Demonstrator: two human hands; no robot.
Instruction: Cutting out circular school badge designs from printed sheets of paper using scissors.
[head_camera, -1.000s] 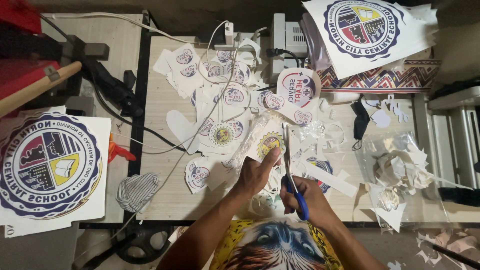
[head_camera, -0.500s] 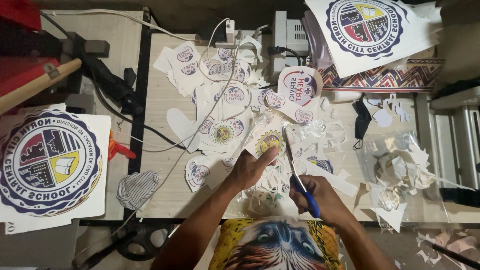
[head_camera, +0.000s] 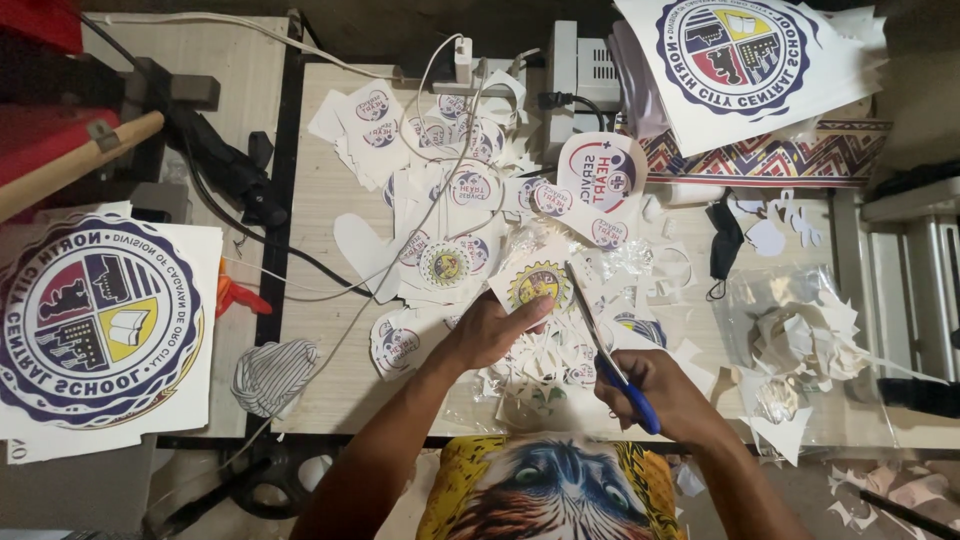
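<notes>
One pair of blue-handled scissors (head_camera: 608, 352) gripped in right hand (head_camera: 668, 394); left hand (head_camera: 492, 328) pinches one round-emblem sticker sheet (head_camera: 535, 283). Two large crest prints (head_camera: 98, 318) lie farther out.

This looks like a small print or craft workshop. A wooden worktop (head_camera: 330, 400) is covered with many round printed stickers (head_camera: 445, 265) and white paper scraps (head_camera: 800, 340). Large printed emblem sheets (head_camera: 95, 320) lie at the sides. Cables (head_camera: 300, 260) and a grey machine (head_camera: 590, 75) stand at the back edge.
</notes>
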